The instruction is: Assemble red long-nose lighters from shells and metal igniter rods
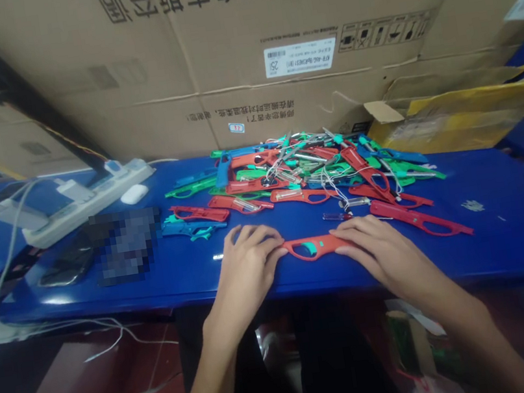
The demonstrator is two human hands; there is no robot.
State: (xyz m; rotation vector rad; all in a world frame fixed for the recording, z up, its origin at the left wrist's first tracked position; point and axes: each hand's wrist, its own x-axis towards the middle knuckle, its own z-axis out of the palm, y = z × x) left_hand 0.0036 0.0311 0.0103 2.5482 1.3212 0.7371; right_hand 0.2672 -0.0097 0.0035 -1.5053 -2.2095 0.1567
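Observation:
A red plastic handle shell with a teal trigger piece (pixel 313 246) lies flat near the front edge of the blue table (pixel 518 230). My left hand (pixel 248 271) presses down on its left end with curled fingers. Its right end sits under the fingertips of my right hand (pixel 381 251). Behind my hands is a heap of several red, green and blue handle shells and metal rods (pixel 308 173). One long red shell (pixel 417 216) lies just right of my right hand.
A white power strip with plugged-in chargers (pixel 88 199) and a white earbud case (pixel 134 194) sit at the left. A black phone (pixel 68 265) lies beside a blurred patch. Large cardboard boxes (pixel 240 49) wall off the back. A yellow bag (pixel 467 116) rests at the right.

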